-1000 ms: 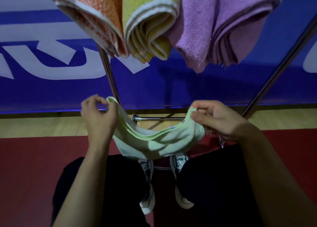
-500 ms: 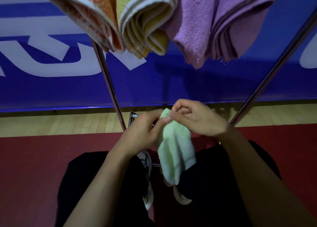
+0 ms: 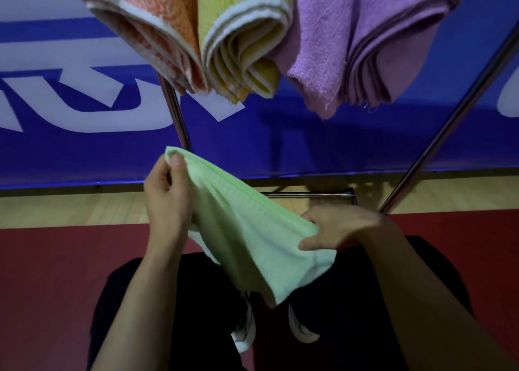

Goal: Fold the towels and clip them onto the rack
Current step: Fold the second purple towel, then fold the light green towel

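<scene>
Backdrop: blue banner [image 3: 84, 151] with large white lettering, standing behind the rack.
Floor: pale wood strip [image 3: 70, 207] along the banner's foot; red mat [image 3: 56, 272] nearer the person.
Rack: two slanted metal poles, left pole [image 3: 177, 118] and right pole [image 3: 449, 123], joined low down by a crossbar [image 3: 306, 194].
Hung towels: three folded, side by side along the top edge of view; orange towel [image 3: 146, 19] at left, yellow towel [image 3: 241, 33] in the middle, purple towel [image 3: 351, 42] at right. What fastens them is out of view.
Green towel [image 3: 252, 241]: folded, held in the air below the hung towels and above the person's legs, its upper edge slanting from upper left down to lower right, its loose end hanging down.
Left hand [image 3: 168, 196]: raised, thumb and fingers pinching the towel's upper left corner.
Right hand [image 3: 337, 230]: lower, thumb and fingers pinching the towel's right end.
Person: dark trousers [image 3: 365, 314]; white shoes [image 3: 247, 334] showing below the towel.
</scene>
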The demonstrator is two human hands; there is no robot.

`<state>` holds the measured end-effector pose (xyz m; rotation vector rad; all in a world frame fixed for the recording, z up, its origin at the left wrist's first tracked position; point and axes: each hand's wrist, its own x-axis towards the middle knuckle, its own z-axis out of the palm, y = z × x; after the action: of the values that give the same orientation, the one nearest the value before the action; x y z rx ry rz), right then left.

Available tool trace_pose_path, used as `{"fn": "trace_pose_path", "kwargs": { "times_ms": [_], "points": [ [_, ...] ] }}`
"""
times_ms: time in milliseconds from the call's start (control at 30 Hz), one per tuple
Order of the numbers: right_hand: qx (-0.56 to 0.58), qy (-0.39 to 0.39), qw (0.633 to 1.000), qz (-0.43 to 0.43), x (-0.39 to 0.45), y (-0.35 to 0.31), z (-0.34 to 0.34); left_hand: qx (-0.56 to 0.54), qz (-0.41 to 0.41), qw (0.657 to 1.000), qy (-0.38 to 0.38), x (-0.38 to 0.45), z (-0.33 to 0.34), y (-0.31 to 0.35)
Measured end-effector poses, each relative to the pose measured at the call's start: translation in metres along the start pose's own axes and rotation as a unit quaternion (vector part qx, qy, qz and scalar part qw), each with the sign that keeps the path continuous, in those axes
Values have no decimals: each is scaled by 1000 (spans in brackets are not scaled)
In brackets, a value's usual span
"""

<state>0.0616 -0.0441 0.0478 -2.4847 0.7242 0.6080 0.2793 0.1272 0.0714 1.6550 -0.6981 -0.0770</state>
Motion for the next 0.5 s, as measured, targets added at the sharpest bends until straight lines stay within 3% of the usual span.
{"fn": "trace_pose_path", "kwargs": {
  "times_ms": [133, 367, 433, 500],
  "points": [
    [28, 50, 998, -30, -1, 5, -1, -2, -27, 999, 39, 5, -8, -11],
    [206, 172, 963, -38, -16, 14, -17, -21, -43, 998, 34, 1, -4, -2],
    [323, 172, 929, -62, -20, 3, -20, -20, -44, 999, -6, -2, 2, -1],
    [484, 159, 857, -74, -21, -8, -20, -8, -47, 997, -68, -9, 11, -1]
  ]
}}
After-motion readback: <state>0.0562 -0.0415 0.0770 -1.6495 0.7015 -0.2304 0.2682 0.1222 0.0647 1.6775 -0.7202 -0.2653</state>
